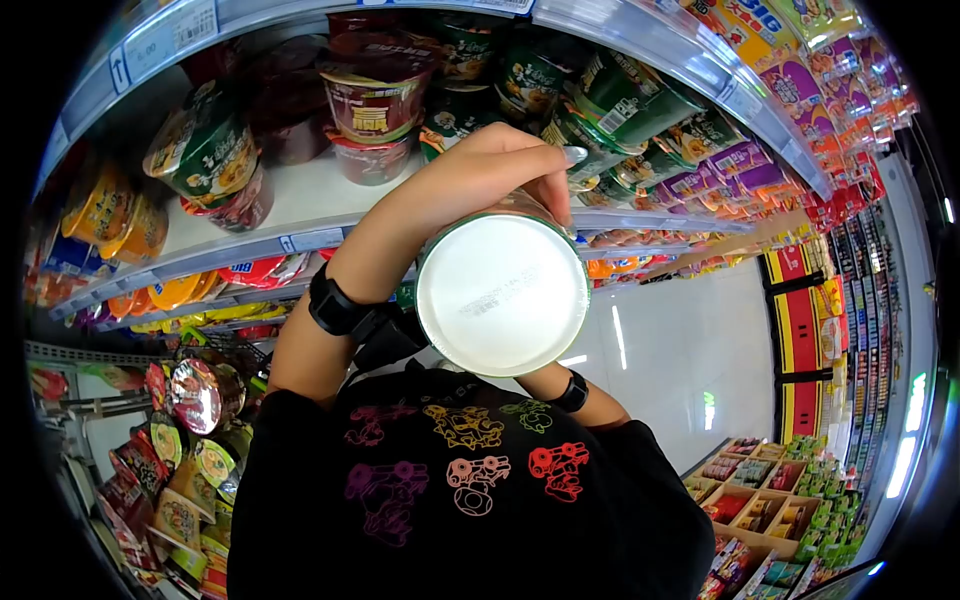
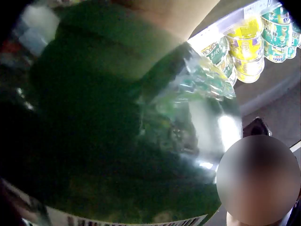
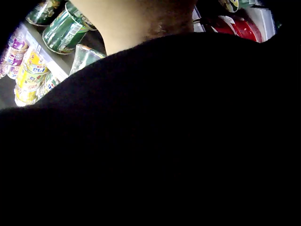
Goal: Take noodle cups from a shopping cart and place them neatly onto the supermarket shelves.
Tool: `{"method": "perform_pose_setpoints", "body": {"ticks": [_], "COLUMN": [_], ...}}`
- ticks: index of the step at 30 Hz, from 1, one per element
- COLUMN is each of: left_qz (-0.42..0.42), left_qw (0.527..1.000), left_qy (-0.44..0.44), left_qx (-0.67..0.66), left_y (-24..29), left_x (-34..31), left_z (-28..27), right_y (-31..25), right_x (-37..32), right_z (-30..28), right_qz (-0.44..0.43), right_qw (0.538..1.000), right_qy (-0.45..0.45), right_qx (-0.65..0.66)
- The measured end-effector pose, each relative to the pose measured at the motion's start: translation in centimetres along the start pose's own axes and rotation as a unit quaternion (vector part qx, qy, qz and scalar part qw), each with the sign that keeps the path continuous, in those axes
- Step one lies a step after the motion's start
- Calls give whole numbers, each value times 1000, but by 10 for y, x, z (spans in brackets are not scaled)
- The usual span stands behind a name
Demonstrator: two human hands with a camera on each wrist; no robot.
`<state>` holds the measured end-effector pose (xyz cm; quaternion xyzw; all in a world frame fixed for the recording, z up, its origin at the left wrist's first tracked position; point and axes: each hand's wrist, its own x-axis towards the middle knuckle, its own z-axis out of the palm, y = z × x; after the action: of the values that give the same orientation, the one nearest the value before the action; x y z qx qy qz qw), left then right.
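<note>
A large instant noodle cup [image 1: 503,295] is held in front of the chest, tipped so its white base with small printed text faces the head camera. My left hand [image 1: 515,165] reaches over its far side, with bent fingers gripping it. In the left wrist view the cup's dark green, glossy side [image 2: 117,155] fills much of the picture, with a barcode along the lower edge. My right forearm, wearing a black wristband [image 1: 572,392], passes behind the cup, which hides the right hand. The right wrist view shows mostly black shirt [image 3: 155,141].
A shelf [image 1: 300,205] ahead carries stacked noodle cups, including a maroon cup [image 1: 375,95] and a green cup [image 1: 215,150]. At left stands a cart with packaged food [image 1: 180,490]. Display boxes [image 1: 760,505] sit at lower right beside the shiny floor [image 1: 660,340].
</note>
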<state>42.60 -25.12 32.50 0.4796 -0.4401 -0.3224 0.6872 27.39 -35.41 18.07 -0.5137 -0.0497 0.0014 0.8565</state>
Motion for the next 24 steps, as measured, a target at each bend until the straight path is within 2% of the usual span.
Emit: {"method": "perform_pose_setpoints", "body": {"ticks": [5, 8, 20, 24], "left_qz": [4, 41, 56, 115], "left_qw": [1000, 999, 998, 990], "left_qy": [12, 17, 41, 78], "left_qx": [8, 15, -7, -33], "left_y": [2, -3, -7, -3], "left_x": [-3, -1, -2, -5], "left_z": [3, 1, 4, 8], "right_y": [1, 2, 4, 2], "right_x": [-2, -3, -6, -6], "right_z": [0, -1, 1, 1], "right_qz": [6, 10, 22, 22], "right_qw": [1000, 1000, 999, 999], "right_qy": [-8, -12, -21, -22], "right_qx": [11, 16, 29, 30]}}
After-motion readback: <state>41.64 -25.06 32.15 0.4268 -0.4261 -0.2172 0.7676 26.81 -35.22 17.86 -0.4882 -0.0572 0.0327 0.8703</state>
